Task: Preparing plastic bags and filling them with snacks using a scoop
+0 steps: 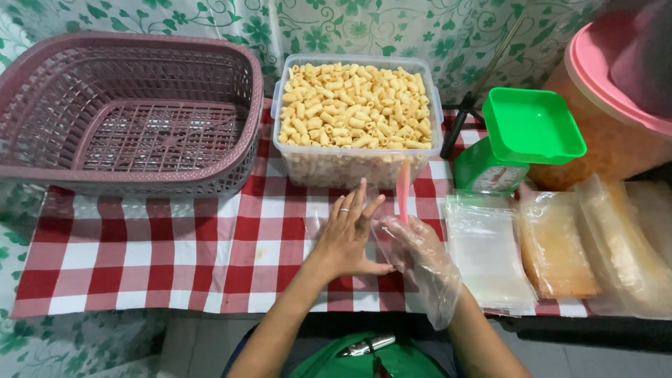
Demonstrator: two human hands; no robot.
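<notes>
Your left hand (pixel 346 234) is bare, ring on one finger, spread flat and open on a clear plastic bag (pixel 320 222) lying on the red-and-white checked cloth (pixel 175 252); it presses the bag down rather than gripping it. Your right hand (pixel 413 245) wears a loose clear plastic glove, fingers curled around the lower end of a pink scoop handle (pixel 404 190), which stands upright just beside your left fingertips. Right behind both hands sits a clear tub (pixel 357 164) heaped with short tube-shaped yellow snacks (pixel 353 105). Left of the tub, an open mauve plastic basket (pixel 42 171). Right of your gloved hand lies a stack of clear bags (pixel 486 255), then filled bags of orange snacks (pixel 556 245). Behind those, a green kitchen scale (pixel 521 136) with a square pan, and a pink-lidded container (pixel 602 140) at far right.
</notes>
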